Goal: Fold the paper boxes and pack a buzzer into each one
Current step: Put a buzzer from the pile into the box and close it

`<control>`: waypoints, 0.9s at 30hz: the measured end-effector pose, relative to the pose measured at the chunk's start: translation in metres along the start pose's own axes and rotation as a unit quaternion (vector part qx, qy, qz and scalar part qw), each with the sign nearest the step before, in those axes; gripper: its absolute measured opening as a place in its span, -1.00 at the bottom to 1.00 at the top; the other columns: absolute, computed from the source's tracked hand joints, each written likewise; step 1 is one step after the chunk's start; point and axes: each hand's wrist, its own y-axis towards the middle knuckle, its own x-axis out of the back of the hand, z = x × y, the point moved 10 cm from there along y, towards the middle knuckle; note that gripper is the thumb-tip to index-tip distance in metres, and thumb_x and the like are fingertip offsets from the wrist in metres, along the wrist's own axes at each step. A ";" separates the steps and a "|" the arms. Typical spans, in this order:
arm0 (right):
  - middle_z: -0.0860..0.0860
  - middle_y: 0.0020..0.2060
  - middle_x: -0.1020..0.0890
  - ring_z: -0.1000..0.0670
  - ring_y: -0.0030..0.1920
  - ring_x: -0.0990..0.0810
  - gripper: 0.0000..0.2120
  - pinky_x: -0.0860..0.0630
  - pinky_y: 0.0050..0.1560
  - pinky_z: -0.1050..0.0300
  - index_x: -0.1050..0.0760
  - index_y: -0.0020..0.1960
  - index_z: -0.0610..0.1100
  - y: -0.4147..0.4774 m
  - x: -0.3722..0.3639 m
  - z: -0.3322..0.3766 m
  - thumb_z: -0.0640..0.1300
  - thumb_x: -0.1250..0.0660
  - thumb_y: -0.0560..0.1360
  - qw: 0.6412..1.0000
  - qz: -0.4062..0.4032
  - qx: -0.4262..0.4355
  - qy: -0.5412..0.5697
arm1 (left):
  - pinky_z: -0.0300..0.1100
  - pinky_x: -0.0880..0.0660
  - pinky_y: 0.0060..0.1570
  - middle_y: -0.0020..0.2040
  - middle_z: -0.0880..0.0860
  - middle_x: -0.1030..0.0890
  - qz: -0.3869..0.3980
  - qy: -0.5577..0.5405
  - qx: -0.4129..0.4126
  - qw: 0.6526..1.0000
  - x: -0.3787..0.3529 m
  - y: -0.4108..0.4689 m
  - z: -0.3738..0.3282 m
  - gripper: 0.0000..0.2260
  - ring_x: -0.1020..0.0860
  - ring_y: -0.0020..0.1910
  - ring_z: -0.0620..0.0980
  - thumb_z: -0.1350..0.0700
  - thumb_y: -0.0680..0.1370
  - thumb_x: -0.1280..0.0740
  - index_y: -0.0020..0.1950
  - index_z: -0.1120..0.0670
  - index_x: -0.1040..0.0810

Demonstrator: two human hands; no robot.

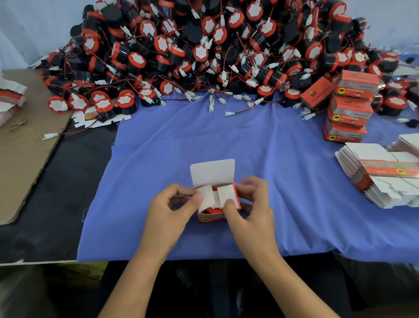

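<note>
Two box flaps (227, 194) under left hand (169, 208) and right hand (250, 212), well inside cloth (276, 142) edges.

Small packing workshop, hand-work station. Desk (57, 212) draped in blue cloth (180, 145); a huge loose heap of red-and-black buzzers (208, 50) lies at the back. Bundles of flat box blanks (383, 176) on the right, packed boxes (349, 112) stacked near them, cardboard sheet (16, 150) on the left.

Buzzer pile (208, 50) behind box (217, 202), flat boxes (383, 176) right
</note>
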 end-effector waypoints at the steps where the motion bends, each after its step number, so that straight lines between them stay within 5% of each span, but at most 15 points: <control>1: 0.25 0.06 -0.64 0.20 0.07 -0.66 -0.51 -0.54 -0.05 0.37 -0.34 0.28 0.36 0.000 0.000 -0.002 -0.02 -0.34 0.43 1.000 0.009 -0.008 0.015 | -0.18 -0.59 -0.11 -0.04 -0.07 -0.73 0.010 -0.011 0.006 1.000 -0.002 0.001 0.001 -0.89 -0.70 -0.10 -0.10 0.17 0.56 -0.50 -0.02 -0.03 -0.63; 3: 0.22 0.09 -0.64 0.18 0.08 -0.66 -0.35 -0.55 -0.02 0.37 -0.27 0.43 0.40 0.002 -0.001 -0.004 -0.05 -0.34 0.44 0.999 0.029 -0.010 0.028 | -0.20 -0.62 -0.13 0.12 -0.09 -0.70 0.035 -0.062 0.012 0.997 -0.009 0.003 0.001 -0.66 -0.69 -0.06 -0.07 0.23 0.56 -0.48 0.18 -0.16 -0.56; 5: 0.21 0.11 -0.60 0.16 0.07 -0.67 -0.40 -0.57 -0.02 0.34 -0.37 0.38 0.42 0.005 -0.004 -0.001 -0.08 -0.32 0.46 0.999 0.047 0.001 0.015 | -0.13 -0.65 -0.02 0.17 -0.16 -0.69 0.054 -0.064 -0.003 0.996 -0.014 0.005 -0.004 -0.54 -0.66 -0.06 -0.09 0.26 0.58 -0.44 0.28 -0.26 -0.53; 7: 0.21 0.11 -0.58 0.15 0.06 -0.67 -0.56 -0.59 0.01 0.25 -0.50 0.23 0.36 0.007 -0.005 0.002 -0.09 -0.29 0.47 0.998 0.055 0.014 -0.004 | -0.07 -0.62 0.08 0.08 -0.15 -0.71 0.066 -0.024 -0.035 0.997 -0.016 0.006 -0.010 -0.64 -0.64 -0.07 -0.10 0.27 0.60 -0.41 0.16 -0.22 -0.64; 11: 0.18 0.19 -0.57 0.12 0.19 -0.62 -0.70 -0.55 0.11 0.26 -0.51 0.15 0.22 0.001 -0.005 0.006 -0.01 -0.25 0.45 0.996 0.083 0.036 -0.012 | -0.33 -0.56 0.09 0.17 -0.18 -0.69 0.100 0.028 -0.093 0.990 -0.015 -0.003 -0.013 -0.66 -0.65 0.15 -0.18 0.31 0.59 -0.40 0.12 -0.15 -0.70; 16: 0.30 0.37 -0.51 0.15 0.28 -0.58 -0.64 -0.51 0.16 0.29 -0.53 0.24 0.14 0.000 -0.007 -0.001 0.00 -0.29 0.45 0.989 0.144 0.012 0.025 | -0.28 -0.52 0.27 0.50 -0.24 -0.43 0.213 0.047 -0.081 0.973 -0.015 -0.013 -0.001 -0.53 -0.53 0.36 -0.24 -0.07 0.45 -0.41 0.38 -0.24 -0.58; 27: 0.20 0.35 -0.56 0.00 0.32 -0.58 -0.49 -0.57 0.23 0.09 -0.44 0.46 0.25 -0.002 -0.010 0.008 -0.14 -0.37 0.58 0.986 0.149 0.078 -0.005 | 0.00 -0.51 0.38 0.45 -0.32 -0.48 0.109 0.115 -0.185 0.970 -0.001 -0.019 -0.008 -0.53 -0.47 0.44 -0.23 -0.14 0.52 -0.40 0.44 -0.34 -0.48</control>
